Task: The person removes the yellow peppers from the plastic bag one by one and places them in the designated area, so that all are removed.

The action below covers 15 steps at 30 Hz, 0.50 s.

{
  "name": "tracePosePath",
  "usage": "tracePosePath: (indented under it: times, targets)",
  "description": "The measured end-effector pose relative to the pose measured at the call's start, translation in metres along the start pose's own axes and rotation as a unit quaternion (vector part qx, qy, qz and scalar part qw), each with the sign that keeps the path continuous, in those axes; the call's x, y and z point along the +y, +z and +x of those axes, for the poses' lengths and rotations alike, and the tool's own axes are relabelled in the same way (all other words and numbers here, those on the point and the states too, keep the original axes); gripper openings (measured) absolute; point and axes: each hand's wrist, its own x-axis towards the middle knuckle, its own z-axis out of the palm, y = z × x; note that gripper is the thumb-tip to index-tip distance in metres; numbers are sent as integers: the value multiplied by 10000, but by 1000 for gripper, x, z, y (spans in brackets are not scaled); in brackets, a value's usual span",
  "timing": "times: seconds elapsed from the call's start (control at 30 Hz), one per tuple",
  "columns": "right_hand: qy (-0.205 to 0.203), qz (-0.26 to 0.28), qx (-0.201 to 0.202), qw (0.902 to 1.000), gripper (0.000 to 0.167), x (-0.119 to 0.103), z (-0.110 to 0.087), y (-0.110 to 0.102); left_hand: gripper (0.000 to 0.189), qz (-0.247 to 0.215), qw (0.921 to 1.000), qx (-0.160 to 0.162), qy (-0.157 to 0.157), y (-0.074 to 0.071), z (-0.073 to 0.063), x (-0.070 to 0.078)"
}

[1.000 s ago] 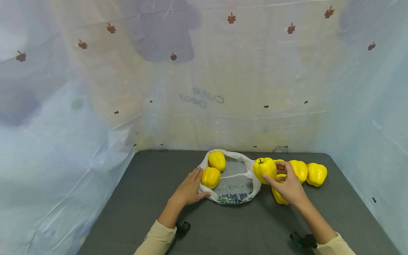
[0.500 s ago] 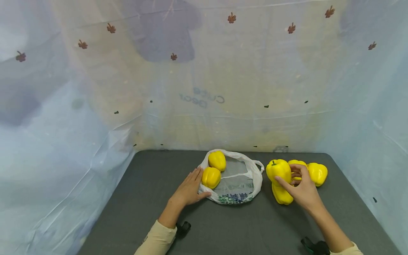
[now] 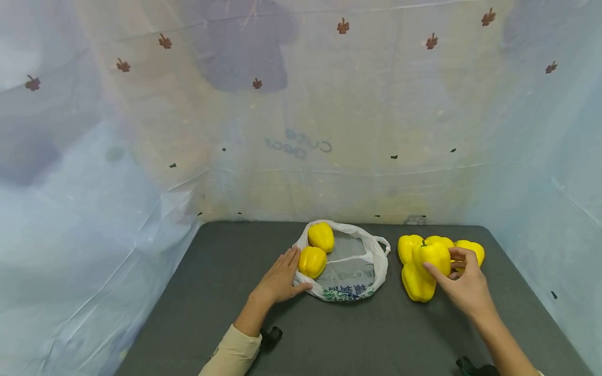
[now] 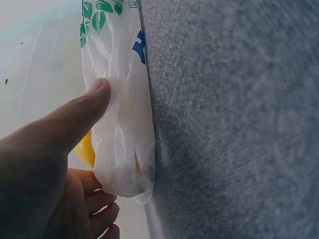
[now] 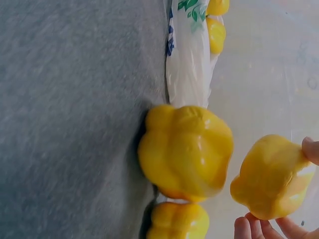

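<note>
One bench [image 3: 352,339] carried an open bag [image 3: 380,272], the left grip [image 3: 279,279] braced against its side, fingers extended. Placing seemed the step in hand, calling for gentle lowering and release. The right grip [image 3: 467,287] pinched a yellow pepper [image 3: 430,256] between thumb and fingers, above the loose peppers [image 3: 417,284].

L grip [image 3: 278,278] straight-fingered, thumb [image 4: 82,110] apart; R grip [image 3: 469,287] pinching, fingers [image 5: 242,229] prob. curled.
</note>
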Motion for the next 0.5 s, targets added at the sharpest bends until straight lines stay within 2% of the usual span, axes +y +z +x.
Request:
tracePosePath:
  times: [0.5]
  targets:
    - [617,-235,195,9976,90,18,-7,-15,106,54,10000,-42,-67,1,1,0]
